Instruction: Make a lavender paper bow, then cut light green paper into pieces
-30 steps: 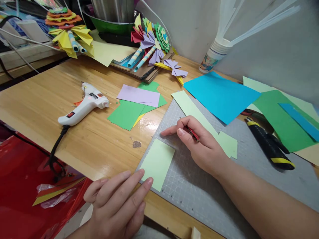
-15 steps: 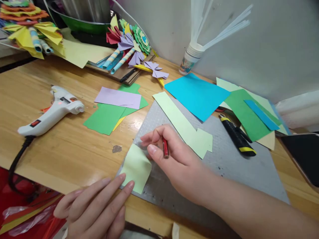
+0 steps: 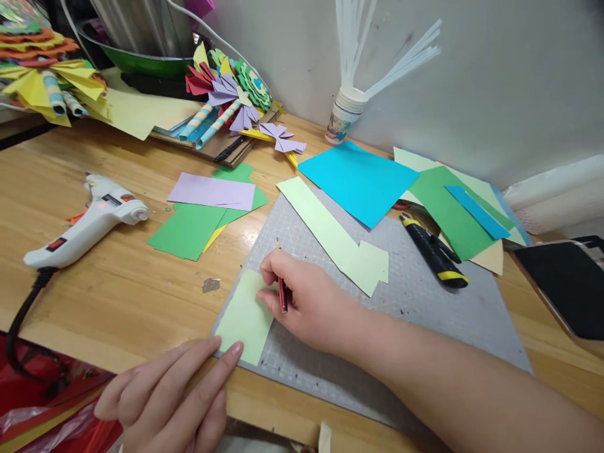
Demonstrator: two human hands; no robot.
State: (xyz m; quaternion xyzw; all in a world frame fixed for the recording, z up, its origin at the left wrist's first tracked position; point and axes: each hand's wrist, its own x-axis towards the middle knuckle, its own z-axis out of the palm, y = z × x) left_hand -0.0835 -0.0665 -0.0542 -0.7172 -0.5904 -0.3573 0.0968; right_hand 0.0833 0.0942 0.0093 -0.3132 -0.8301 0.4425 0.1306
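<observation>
A pale green paper piece (image 3: 243,321) lies flat on the left front corner of the grey cutting mat (image 3: 325,371). My right hand (image 3: 306,296) is closed round a short red pencil (image 3: 282,296), whose tip points away from me above the fingers. Its thumb and curled fingers are at the paper's upper right edge. My left hand (image 3: 174,390) has its fingers stretched out, with fingertips resting on the paper's near edge. Beyond the right hand, a long pale green strip (image 3: 325,220) lies on the mat.
A white glue gun (image 3: 89,220) lies at left, near green and purple papers (image 3: 212,190). Blue paper (image 3: 358,179), a black-yellow cutter (image 3: 431,251) and a phone (image 3: 564,283) are farther right. Paper cups (image 3: 346,113) with white sticks stand behind.
The pale green piece now lies flatter on the mat. My right hand has turned and its fingers have closed in, so the pencil tip shows pointing away. The camera view has shifted slightly.
</observation>
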